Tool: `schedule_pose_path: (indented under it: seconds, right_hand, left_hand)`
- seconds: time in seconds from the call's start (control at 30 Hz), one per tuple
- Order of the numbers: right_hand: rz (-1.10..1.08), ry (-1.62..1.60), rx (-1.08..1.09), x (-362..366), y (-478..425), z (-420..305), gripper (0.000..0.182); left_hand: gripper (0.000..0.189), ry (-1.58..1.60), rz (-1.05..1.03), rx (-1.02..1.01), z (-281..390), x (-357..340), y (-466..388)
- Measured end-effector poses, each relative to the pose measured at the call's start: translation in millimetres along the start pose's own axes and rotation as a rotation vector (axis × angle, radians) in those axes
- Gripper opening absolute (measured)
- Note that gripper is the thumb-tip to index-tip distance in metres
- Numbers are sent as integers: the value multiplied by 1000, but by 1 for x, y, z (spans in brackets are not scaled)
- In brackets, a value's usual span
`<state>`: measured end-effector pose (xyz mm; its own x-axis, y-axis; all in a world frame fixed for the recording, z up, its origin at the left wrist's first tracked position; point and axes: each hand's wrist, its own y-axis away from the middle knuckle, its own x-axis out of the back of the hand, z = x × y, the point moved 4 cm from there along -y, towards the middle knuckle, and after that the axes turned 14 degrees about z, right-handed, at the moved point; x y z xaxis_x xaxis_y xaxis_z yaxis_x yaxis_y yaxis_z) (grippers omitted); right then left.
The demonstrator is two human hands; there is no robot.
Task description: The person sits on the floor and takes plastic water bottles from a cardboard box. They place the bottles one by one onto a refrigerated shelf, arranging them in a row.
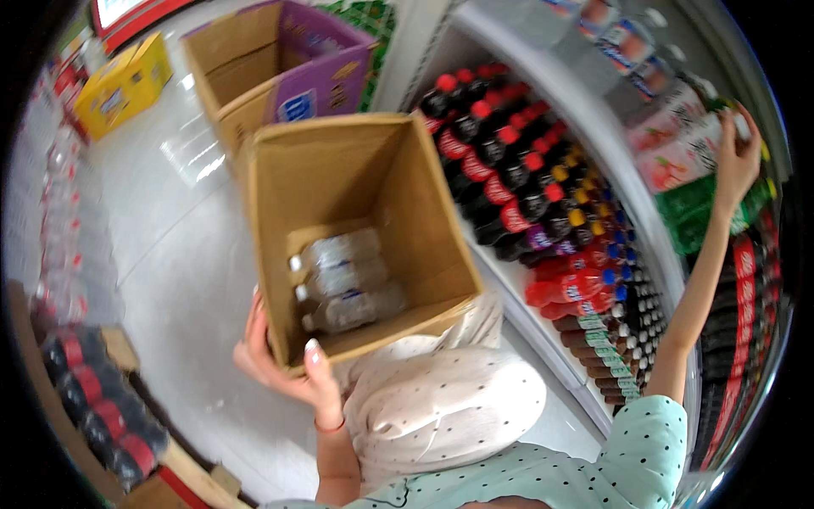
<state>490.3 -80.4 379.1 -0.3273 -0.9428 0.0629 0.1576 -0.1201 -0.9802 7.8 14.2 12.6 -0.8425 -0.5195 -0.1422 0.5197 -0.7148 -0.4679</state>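
Note:
My left hand (286, 369) grips the lower left corner of an open cardboard box (331, 168), with the thumb over its rim. The box is tilted against my lap. On its bottom lie three clear plastic bottles (346, 270) with white caps, side by side. My right hand (739, 156) is stretched out to the upper shelf at the right. Its fingers close around the white cap of a bottle with a white and pink peach label (683, 156). Beside that bottle, under my wrist, is a green plastic bottle (690, 207).
Dark cola bottles (489, 168) with red caps and red drink bottles (572, 286) fill the lower shelf. A curved shelf edge (588, 108) runs between the levels. A purple carton (331, 76) stands behind the box. Shrink-wrapped bottles (105, 407) and a yellow carton (124, 89) are at left.

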Motion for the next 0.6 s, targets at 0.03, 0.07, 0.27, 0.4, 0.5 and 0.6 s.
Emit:
schedule_pose_path:
  seconds: [0.03,0.07,0.27,0.4,0.5,0.6]
  right_hand:
    - [-6,-79,-55,-15,7,3,34]
    - [-27,-204,-135,-29,12,-3,34]
    - [-170,-264,-85,-45,20,26,40]
    - [-60,-237,-167,-39,22,6,38]
    - [67,-344,-111,-45,7,-13,33]
    - [111,-160,-104,-55,7,-37,27]
  left_hand:
    - [61,-62,0,8,2,9,-2]
    - [61,-112,0,16,3,15,-2]
    - [64,30,134,0,2,19,-5]
    - [64,-119,30,15,8,15,-5]
    - [62,-17,58,46,10,6,-3]
    - [66,4,100,106,14,11,-4]
